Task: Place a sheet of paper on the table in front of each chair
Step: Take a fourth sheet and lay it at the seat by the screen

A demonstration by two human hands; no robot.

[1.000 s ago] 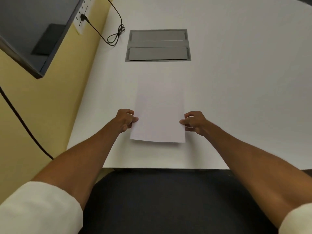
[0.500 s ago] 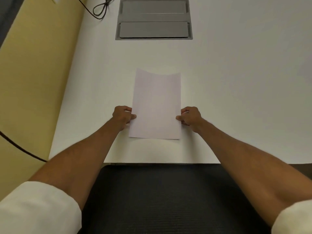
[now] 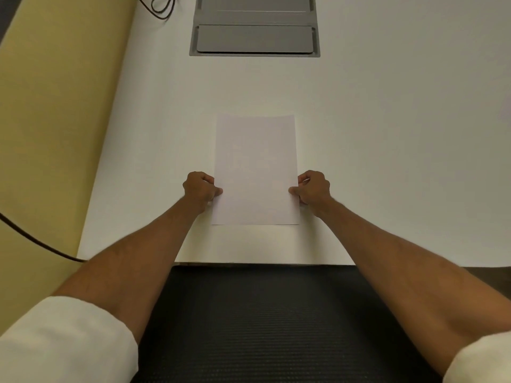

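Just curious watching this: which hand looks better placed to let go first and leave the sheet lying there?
Neither clearly; they mirror each other. The left hand pinches the sheet of paper's left edge, the right hand its right edge, level with each other. The sheet looks flat on the table, so both could probably release together.

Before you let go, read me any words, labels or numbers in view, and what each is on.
None can be read.
Sheet of paper: only faint show-through marks, too dim to read.
Grey cable hatch in the table: no visible label.
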